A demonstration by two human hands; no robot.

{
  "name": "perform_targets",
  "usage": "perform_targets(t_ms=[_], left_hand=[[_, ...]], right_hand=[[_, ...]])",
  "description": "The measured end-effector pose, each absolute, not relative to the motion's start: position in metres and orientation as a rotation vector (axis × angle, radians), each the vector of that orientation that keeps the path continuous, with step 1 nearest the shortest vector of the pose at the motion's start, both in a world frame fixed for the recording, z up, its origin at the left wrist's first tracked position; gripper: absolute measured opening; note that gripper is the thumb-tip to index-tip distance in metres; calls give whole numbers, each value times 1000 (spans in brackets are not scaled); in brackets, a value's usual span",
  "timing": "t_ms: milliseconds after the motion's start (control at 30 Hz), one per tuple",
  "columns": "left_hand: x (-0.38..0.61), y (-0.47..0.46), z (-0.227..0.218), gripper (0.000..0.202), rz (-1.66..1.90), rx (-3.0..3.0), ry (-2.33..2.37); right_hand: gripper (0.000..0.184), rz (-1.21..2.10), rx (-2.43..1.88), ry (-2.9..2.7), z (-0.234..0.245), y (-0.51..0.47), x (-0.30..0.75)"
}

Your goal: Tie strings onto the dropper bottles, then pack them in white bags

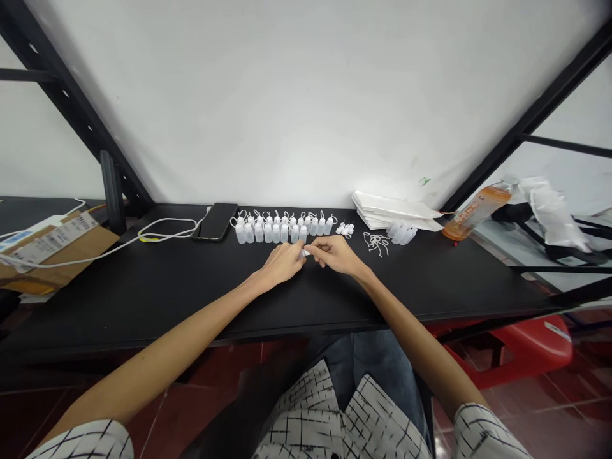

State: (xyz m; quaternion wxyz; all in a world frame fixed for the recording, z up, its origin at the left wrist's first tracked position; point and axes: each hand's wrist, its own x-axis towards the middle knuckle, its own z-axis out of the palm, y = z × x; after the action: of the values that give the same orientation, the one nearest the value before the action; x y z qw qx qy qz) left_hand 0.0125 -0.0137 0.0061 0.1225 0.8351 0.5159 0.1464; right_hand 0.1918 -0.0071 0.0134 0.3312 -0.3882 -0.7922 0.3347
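Observation:
Over the black table, just in front of the bottle rows, my left hand is closed around a small white plastic bottle, most of which the fingers hide. My right hand meets it there, its thumb and finger pinched at the bottle's end. Behind both hands stand rows of small white squeeze bottles with looped strips at their caps. Right of them lie a few white caps, a heap of loose white loop strips and several bottles without caps.
A black phone with a white cable lies left of the bottles. Stacked white paper sheets rest by the wall. An orange drink bottle stands right; a cardboard box sits far left. A red stool is below.

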Motion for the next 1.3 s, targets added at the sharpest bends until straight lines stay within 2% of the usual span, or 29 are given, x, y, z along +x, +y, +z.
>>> perform_targets(t_ms=[100, 167, 300, 467, 700, 767, 900, 1167, 1300], left_hand=[[12, -13, 5, 17, 435, 2434, 1482], [12, -12, 5, 18, 443, 2434, 1474], [11, -11, 5, 15, 444, 2436, 1492], [12, -13, 6, 15, 416, 2433, 1523], [13, -14, 3, 14, 388, 2515, 1538], [13, -14, 4, 14, 391, 2503, 1530], [13, -13, 5, 15, 394, 2489, 1511], [12, -12, -3, 10, 409, 2540, 1467], [8, -7, -3, 4, 490, 2530, 1367]], right_hand=[[50, 637, -1069, -2182, 12, -6, 190], [46, 564, -1076, -2188, 12, -7, 190], [29, 797, -969, -2041, 14, -9, 192], [31, 997, -944, -1982, 14, -10, 193], [41, 610, -1051, -2181, 10, -8, 190], [38, 540, -1041, -2189, 10, -9, 191], [23, 556, -995, -2143, 13, -10, 192], [37, 482, -1053, -2274, 10, -10, 191], [30, 491, -1060, -2251, 9, -9, 194]])
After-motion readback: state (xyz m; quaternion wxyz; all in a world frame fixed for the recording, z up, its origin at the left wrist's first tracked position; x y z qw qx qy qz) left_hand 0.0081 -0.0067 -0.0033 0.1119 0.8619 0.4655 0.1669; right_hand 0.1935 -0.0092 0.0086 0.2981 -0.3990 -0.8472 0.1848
